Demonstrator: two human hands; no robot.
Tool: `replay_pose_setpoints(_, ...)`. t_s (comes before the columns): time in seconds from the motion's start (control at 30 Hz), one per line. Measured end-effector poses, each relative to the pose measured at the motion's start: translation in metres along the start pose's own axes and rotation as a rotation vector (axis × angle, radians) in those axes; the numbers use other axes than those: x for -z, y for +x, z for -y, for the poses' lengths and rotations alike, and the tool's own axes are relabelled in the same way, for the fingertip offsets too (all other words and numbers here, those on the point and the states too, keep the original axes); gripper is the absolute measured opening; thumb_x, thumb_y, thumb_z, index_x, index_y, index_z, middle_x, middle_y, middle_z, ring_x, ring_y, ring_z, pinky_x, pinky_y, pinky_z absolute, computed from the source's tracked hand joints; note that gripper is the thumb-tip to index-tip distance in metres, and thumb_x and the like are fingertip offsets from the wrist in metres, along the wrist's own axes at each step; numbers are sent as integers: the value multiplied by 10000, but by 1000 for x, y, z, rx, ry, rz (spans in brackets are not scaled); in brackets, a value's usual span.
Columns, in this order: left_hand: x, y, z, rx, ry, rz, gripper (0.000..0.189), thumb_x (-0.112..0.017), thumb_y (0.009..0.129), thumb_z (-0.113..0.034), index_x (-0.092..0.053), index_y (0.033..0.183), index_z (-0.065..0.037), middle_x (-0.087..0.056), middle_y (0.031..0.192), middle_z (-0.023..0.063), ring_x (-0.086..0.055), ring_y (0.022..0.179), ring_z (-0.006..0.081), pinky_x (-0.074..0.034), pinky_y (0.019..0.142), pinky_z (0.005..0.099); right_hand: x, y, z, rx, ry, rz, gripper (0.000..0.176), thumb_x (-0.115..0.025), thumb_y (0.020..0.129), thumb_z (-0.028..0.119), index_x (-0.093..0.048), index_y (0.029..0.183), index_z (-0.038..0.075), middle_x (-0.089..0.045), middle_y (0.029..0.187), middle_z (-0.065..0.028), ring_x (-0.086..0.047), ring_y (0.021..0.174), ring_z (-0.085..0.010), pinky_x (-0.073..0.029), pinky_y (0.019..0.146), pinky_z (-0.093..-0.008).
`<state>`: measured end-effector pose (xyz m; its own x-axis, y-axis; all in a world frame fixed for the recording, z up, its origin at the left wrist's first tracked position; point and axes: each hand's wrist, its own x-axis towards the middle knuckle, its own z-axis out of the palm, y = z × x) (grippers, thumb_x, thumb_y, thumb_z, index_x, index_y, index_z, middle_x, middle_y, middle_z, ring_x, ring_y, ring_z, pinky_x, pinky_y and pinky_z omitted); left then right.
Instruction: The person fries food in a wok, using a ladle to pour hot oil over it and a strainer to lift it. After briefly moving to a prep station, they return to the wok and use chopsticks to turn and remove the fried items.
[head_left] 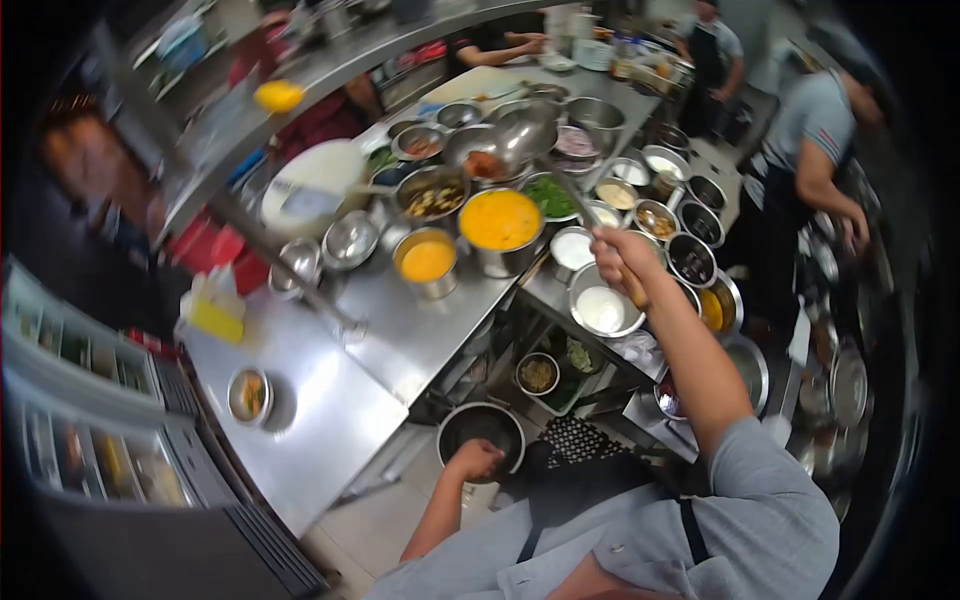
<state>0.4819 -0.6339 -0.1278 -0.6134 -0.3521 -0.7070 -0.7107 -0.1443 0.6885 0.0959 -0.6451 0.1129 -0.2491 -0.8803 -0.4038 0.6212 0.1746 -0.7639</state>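
My right hand [625,262] is wrapped round the wooden handle of a large metal ladle [527,130]. The ladle's bowl hangs over the bowls on the steel counter, near a bowl of red food [484,165]. Below it stand a pot of yellow-orange liquid [500,220] and a smaller pot of similar liquid [427,260]. My left hand [477,459] is low down, fingers curled, over the left side of a dark round pan [508,432]; what it grips, if anything, is hidden. A pot of white contents [603,308] sits just under my right hand.
A steel shelf rail [330,92] crosses above the counter [375,345]. A small bowl [250,396] and a yellow-liquid container [216,312] are at left. Several metal containers crowd the right. One person [815,140] works at right; others stand beyond the counter.
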Motion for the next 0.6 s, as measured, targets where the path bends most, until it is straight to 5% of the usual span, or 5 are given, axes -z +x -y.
replay_pose_setpoints(0.07,3,-9,-51,-43,-47,216,178,-610,833,-197,-615,831,-19,-566,644,7,-530,531,97,-421,481,233,52,-54,-23,-133,428,382,218,-461,926,274,-464,788,105,-387,487,52,-366,346,-62,-304,280,-215)
replay_pose_setpoints(0.17,-6,-10,-133,-88,116,630,150,-606,830,-174,-589,872,-32,-540,634,-5,-512,523,81,-379,459,209,104,-170,-73,-88,613,518,178,-420,942,227,-511,937,74,-382,528,49,-359,357,-47,-304,279,-210)
replay_pose_setpoints(0.27,-43,1,-186,-43,197,997,109,-574,822,-105,-564,894,-23,-527,633,-11,-490,507,69,-349,454,191,115,-308,-109,152,577,90,394,-438,923,126,-390,1311,80,-416,709,19,-332,394,-13,-311,310,-184)
replay_pose_setpoints(0.47,-181,-30,-300,-63,391,1433,163,-631,744,0,-582,899,-2,-565,698,2,-514,554,74,-392,495,197,83,-529,-208,540,665,-564,424,-488,889,99,-399,1302,56,-405,660,12,-325,379,-15,-299,296,-191)
replay_pose_setpoints(0.6,-296,-11,-396,-672,398,1399,140,-642,776,-68,-604,885,13,-600,729,43,-573,645,110,-461,575,230,49,-620,-270,770,790,-934,444,-488,873,76,-403,1308,57,-410,637,10,-346,373,-26,-299,293,-203)
